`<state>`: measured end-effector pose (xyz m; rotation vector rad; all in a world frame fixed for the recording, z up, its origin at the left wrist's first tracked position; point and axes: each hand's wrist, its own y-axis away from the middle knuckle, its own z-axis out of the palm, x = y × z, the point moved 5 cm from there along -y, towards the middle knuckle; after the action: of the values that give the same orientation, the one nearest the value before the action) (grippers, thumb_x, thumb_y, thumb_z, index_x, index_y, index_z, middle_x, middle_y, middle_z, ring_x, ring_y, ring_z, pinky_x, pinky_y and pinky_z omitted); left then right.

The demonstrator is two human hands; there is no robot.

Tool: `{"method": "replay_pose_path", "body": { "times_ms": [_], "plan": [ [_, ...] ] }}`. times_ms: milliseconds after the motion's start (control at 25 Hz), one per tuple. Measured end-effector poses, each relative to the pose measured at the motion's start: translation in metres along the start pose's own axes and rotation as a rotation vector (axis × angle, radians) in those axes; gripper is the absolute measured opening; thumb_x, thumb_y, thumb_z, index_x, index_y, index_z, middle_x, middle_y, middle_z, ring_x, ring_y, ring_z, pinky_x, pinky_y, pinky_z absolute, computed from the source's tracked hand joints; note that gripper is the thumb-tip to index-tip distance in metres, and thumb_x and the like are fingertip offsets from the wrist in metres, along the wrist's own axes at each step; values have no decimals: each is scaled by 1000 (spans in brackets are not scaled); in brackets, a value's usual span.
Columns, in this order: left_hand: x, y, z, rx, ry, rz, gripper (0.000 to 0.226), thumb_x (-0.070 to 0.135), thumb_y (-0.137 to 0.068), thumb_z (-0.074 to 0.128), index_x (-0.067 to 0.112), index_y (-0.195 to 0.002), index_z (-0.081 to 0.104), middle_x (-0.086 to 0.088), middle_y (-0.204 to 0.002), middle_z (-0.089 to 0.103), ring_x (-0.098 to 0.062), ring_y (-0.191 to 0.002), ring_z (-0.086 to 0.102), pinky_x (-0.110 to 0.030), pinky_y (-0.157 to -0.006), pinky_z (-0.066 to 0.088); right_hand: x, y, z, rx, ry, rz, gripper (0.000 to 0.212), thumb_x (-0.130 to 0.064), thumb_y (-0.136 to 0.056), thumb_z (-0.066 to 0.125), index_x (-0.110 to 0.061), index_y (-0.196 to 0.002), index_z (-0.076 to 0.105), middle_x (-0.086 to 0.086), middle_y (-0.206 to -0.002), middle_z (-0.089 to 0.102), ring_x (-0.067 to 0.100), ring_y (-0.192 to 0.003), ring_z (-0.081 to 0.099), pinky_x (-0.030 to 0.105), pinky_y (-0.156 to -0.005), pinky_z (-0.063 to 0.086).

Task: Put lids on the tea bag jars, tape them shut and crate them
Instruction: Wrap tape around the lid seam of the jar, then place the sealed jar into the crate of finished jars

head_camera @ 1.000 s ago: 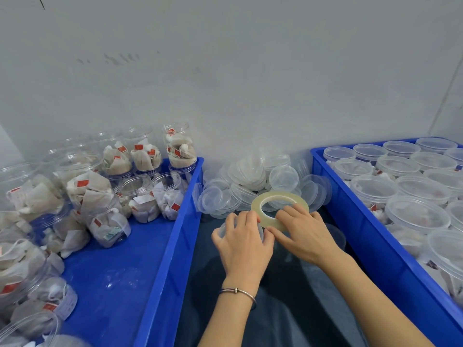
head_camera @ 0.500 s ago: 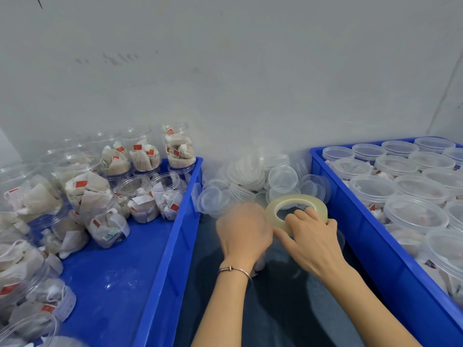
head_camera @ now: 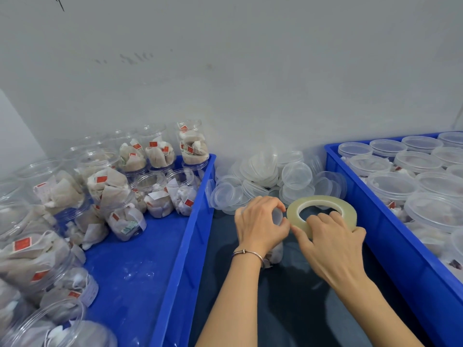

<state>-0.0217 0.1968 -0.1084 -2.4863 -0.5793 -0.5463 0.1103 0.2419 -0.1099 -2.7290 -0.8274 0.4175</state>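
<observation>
Left hand (head_camera: 260,225) grips lidded jar (head_camera: 275,251) on lap between blue crates. Right hand (head_camera: 330,240) holds tape roll (head_camera: 322,211) beside lid. Risks: jar turning under loose grip, wrinkling tape; strip missing lid seam; roll slipping.

Tape roll (head_camera: 322,213) moved right, away from jar (head_camera: 276,217).

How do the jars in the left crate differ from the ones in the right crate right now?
The jars in the left crate have open mouths with no lids; the jars in the right crate carry clear lids. The left crate's jars are stacked and some lie tipped, leaving bare blue floor; the right crate's stand upright, packed in rows. Both sets are clear plastic holding tea bags.
</observation>
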Motion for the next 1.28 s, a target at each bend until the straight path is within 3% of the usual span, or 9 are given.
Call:
{"method": "replay_pose_path", "body": {
  "times_ms": [160, 320, 560, 680, 760, 840, 960, 1080, 1280],
  "plan": [
    [-4, -6, -1, 16, 24, -4, 14, 35, -77, 64, 32, -91, 64, 14, -98, 63, -8, -92, 55, -35, -84, 43, -6, 11, -21, -26, -5, -5, 36, -56, -94, 27, -28, -79, 45, -13, -86, 50, 11, -96, 45, 36, -74, 36],
    [-36, -27, -17, 97, 19, -318, 11, 35, -76, 66, 31, -86, 63, 15, -83, 56, -8, -79, 47, -32, -79, 35, -9, 47, -51, 297, -301, -190, 29, -53, -85, 39, -29, -69, 37, -12, -69, 43, 14, -76, 41, 36, -62, 29],
    [-36, -10, -18, 119, 29, -162, 6, 41, -78, 65, 35, -79, 68, 19, -86, 63, -1, -78, 52, -38, -82, 48, -1, -28, 27, -84, -164, 1, 35, -49, -98, 35, -19, -94, 52, -6, -109, 52, 19, -116, 40, 40, -83, 39],
    [-39, -10, -20, 40, 18, -139, 16, 50, -78, 63, 38, -87, 67, 21, -103, 61, -9, -110, 52, -48, -94, 45, -13, -43, 66, -137, -141, -64, 39, -52, -98, 34, -19, -108, 53, -5, -121, 51, 17, -122, 36, 41, -89, 38],
    [-41, -8, -17, -120, -49, -127, 33, 56, -76, 64, 42, -106, 62, 18, -139, 44, -20, -143, 19, -56, -105, 34, -16, -50, 83, -196, -150, -103, 39, -53, -97, 37, -21, -115, 51, -6, -124, 49, 17, -124, 34, 42, -91, 38],
    [-45, -6, -16, -218, -182, -148, 57, 54, -76, 67, 42, -129, 49, 13, -154, 21, -25, -145, 5, -58, -106, 32, -17, -50, 93, -271, -173, -127, 40, -52, -94, 46, -28, -126, 44, -5, -131, 42, 18, -127, 29, 46, -95, 36],
    [-48, -6, -20, -206, -245, -221, 72, 49, -78, 70, 30, -139, 37, 4, -145, 36, -26, -132, 31, -43, -93, 45, -15, -47, 99, -344, -120, -162, 74, -56, -83, 57, -38, -144, 21, -2, -148, 18, 21, -142, 4, 69, -104, 19],
    [-34, 0, -26, -68, -203, -215, 70, 47, -76, 72, 27, -136, 42, 5, -136, 45, -23, -123, 39, -37, -87, 47, -25, -44, 79, -309, -244, -295, 110, -67, -69, 65, -42, -149, -6, -12, -155, -2, 15, -145, -14, 71, -108, 13],
    [42, 2, -45, 287, 155, 211, 61, 29, -67, 79, 17, -123, 59, -3, -125, 55, -25, -116, 48, -39, -98, 43, -16, -38, 2, 67, -780, -437, 104, -31, -67, 81, -14, -150, 21, -5, -151, 33, 16, -138, 34, 56, -106, 33]
  ]
}}
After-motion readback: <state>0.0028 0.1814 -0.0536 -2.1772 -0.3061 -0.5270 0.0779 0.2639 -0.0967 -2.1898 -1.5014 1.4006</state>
